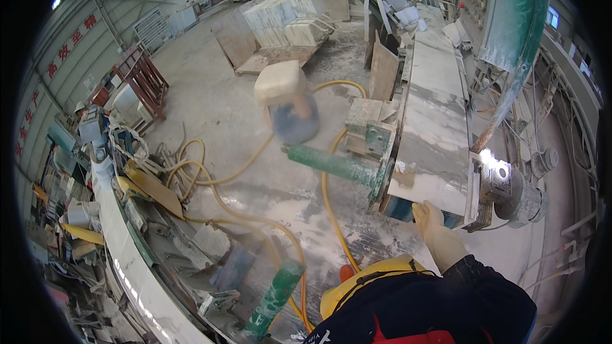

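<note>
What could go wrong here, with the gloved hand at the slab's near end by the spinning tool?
The right hand rests on the marble slab edge close to the motor-driven polishing head, so it may get caught. Yellow hoses loop across the wet floor underfoot, a likely trip or slip.

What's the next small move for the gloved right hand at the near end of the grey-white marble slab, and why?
Probably close the fingers on the near edge of the grey-white marble slab to steady it. The right hand, in a pale rubber glove, is at that edge, fingers spread, not clearly gripping. The grinding motor throws a bright glare at the slab's corner beside it. The left hand is not in view.
</note>
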Demonstrator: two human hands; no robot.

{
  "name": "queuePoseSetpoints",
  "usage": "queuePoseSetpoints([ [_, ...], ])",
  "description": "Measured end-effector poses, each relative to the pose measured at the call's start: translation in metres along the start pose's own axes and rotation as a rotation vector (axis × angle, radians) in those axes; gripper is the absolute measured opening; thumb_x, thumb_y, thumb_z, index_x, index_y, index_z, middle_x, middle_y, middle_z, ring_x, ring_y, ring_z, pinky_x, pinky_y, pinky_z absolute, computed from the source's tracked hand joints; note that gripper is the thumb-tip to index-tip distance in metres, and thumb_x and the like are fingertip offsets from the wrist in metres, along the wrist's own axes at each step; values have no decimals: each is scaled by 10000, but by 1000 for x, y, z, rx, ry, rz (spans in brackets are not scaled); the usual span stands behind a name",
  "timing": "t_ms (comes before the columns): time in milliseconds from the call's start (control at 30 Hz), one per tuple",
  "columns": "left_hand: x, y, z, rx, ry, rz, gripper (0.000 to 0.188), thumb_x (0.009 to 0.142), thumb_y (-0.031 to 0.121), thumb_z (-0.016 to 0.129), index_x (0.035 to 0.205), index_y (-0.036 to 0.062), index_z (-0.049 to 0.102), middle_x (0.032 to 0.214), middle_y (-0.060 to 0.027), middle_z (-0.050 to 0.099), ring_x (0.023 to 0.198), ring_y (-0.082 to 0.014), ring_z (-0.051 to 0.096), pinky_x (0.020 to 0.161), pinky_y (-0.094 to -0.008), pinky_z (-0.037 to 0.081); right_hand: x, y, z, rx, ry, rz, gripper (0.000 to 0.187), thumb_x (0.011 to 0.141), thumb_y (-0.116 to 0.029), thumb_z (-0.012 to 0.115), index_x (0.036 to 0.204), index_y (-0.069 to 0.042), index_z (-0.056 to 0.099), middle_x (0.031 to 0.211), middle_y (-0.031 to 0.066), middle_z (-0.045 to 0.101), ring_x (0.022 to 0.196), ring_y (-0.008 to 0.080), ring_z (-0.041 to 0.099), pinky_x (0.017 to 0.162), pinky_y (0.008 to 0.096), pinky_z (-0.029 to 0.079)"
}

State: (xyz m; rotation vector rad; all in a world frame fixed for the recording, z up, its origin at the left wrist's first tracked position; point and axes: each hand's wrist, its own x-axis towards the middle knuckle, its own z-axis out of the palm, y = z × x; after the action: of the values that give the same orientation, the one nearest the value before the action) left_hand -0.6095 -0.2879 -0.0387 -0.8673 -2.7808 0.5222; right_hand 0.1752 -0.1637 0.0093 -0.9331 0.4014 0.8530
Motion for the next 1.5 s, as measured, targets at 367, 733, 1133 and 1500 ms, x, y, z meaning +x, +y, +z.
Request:
queuePoseSetpoints([
  [367, -7, -2, -1, -245, -81, -82, 692, 975, 311, 535, 1572, 49, 303, 1575, -302, 356, 1493, -558, 162, 1144, -767, 41, -45, 46, 25, -653, -383, -25, 568, 978, -207, 663, 1466, -18, 442, 1275, 176, 665, 1022, 318, 706, 900, 386, 552],
  [733, -16, -2, 20, 288, 1, 13, 634, 1014, 307, 468, 1549, -8, 338, 1512, -416, 345, 1426, -621, 264, 1036, -848, 204, 44, 75, -93, -2481, -874, -65, 511, 903, -296, 677, 1305, 12, 604, 1081, 192, 733, 944, 256, 711, 816, 397, 559],
  [1133, -8, -18, 59, -16, 436, -117, 664, 1023, 368, 518, 1518, -37, 337, 1592, -300, 293, 1455, -559, 221, 1148, -696, 213, 43, 61, -124, -1998, -457, 96, 528, 852, -268, 681, 1280, 35, 626, 1026, 217, 736, 891, 286, 722, 749, 407, 552],
  [1500, -42, 6, -28, -999, 91, -474, 643, 1071, 248, 497, 1618, 87, 199, 1650, -339, -11, 1534, -434, 162, 1224, -401, 260, 14, 56, -60, -1825, -724, 224, 493, 944, -161, 635, 1395, 2, 522, 1111, 158, 684, 830, 220, 691, 713, 359, 560],
])
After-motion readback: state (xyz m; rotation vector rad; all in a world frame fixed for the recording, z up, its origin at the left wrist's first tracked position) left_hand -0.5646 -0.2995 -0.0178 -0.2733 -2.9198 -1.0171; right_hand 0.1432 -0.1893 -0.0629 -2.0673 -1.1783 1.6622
